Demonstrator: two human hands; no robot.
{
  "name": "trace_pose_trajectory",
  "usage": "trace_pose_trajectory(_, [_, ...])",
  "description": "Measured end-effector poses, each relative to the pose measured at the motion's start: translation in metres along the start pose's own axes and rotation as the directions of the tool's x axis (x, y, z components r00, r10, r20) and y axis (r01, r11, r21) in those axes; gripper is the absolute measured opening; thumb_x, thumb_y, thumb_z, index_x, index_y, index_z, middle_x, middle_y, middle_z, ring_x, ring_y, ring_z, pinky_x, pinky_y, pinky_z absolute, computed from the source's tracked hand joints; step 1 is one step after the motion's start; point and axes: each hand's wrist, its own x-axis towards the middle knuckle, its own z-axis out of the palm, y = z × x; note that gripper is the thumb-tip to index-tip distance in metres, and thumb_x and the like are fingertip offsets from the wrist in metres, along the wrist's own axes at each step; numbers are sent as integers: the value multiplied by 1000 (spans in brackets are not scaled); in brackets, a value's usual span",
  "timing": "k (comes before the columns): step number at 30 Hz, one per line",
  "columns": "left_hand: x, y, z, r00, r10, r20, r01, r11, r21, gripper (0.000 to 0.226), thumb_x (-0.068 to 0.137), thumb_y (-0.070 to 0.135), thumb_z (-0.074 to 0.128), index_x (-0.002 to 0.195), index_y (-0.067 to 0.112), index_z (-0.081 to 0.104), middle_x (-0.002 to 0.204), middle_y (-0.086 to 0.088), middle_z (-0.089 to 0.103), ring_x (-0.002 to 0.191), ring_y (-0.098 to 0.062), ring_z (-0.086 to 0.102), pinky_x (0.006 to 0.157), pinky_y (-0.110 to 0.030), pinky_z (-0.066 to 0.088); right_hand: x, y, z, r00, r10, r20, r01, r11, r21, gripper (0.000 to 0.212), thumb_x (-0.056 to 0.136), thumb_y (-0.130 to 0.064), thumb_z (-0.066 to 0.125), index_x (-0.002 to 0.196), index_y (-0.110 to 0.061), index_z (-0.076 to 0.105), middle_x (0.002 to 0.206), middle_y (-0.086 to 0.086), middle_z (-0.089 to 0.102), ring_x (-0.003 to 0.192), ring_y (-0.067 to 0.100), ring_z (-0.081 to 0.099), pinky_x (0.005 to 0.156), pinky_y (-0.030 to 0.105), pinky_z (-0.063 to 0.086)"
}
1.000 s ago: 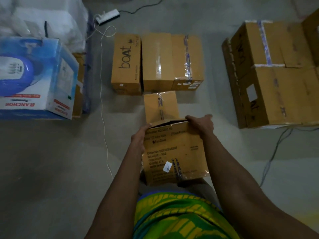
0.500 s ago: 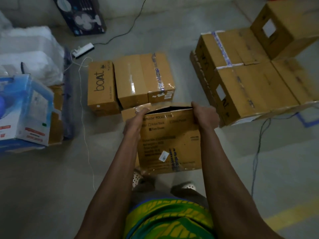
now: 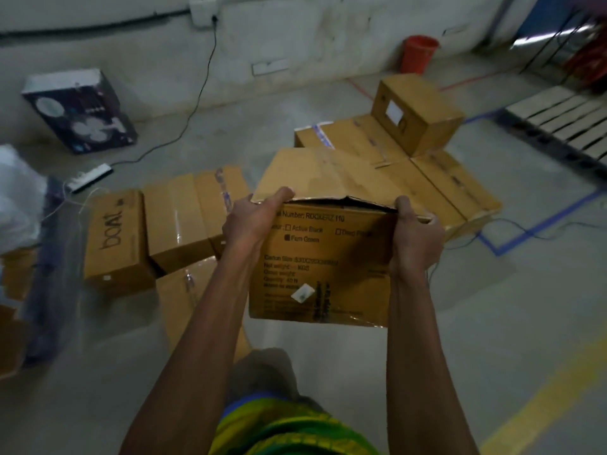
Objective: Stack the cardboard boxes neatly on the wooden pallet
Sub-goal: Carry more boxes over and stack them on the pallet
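- I am holding the cardboard box [image 3: 322,257] up off the floor at 12 o'clock, its printed side facing me and its top flap buckling.
- My left hand [image 3: 249,221] is gripping the box's top corner at 9 o'clock, fingers curling over the flap.
- My right hand [image 3: 415,238] is clutching the corner at 3 o'clock.
- A stack of cardboard boxes [image 3: 437,188] is sitting just beyond at 1 o'clock, with a small box [image 3: 417,110] perching on top.
- A wooden pallet [image 3: 565,123] is lying at 2 o'clock.
- A "boat" box [image 3: 115,238] is lying at 10 o'clock.
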Motion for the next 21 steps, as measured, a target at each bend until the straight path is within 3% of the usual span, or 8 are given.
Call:
trace_pose_trajectory(2, [-2,10,31,999,17,45,-16,1000,-21,45,70,70,75,90,32,63,95,8,73,91,-17,68,89,-40,57,25,-2,-17,999,9,-31,-8,1000,5,58,73,-62,66,117,-24,66,104,-5,63,98,19,59,90,38,50])
trace_pose_trajectory(6, [6,26,97,997,28,75,-26,999,-25,42,74,66,77,90,31,60,89,6,75,83,-16,73,85,-42,61,77,-3,-37,991,-31,-127,27,999,-30,81,60,-76,55,119,-22,69,112,0,70,107,25,63,97,45,51])
trace_pose_trajectory(12, [49,33,201,995,-60,85,64,997,-40,71,60,82,72,97,21,66,88,1,77,83,-21,75,85,-48,62,193,-7,-33,986,-107,-131,89,987,-136,72,76,-69,63,132,-24,65,120,1,69,114,25,62,100,38,45])
trace_pose_trajectory(17, [102,57,301,980,-181,85,187,980,-73,98,38,98,64,100,22,71,92,0,77,90,-24,73,90,-51,58,322,-32,-11,992,-123,-43,110,967,-228,46,83,-64,64,108,-25,70,84,-9,57,80,13,50,75,28,35])
trace_pose_trajectory(21, [134,102,381,972,-198,127,203,979,-23,73,53,86,69,90,23,70,88,-1,78,88,-26,74,91,-53,57,418,-51,-9,998,-51,-43,36,954,-299,40,86,-62,63,91,-22,66,70,-14,47,73,14,48,71,29,32])
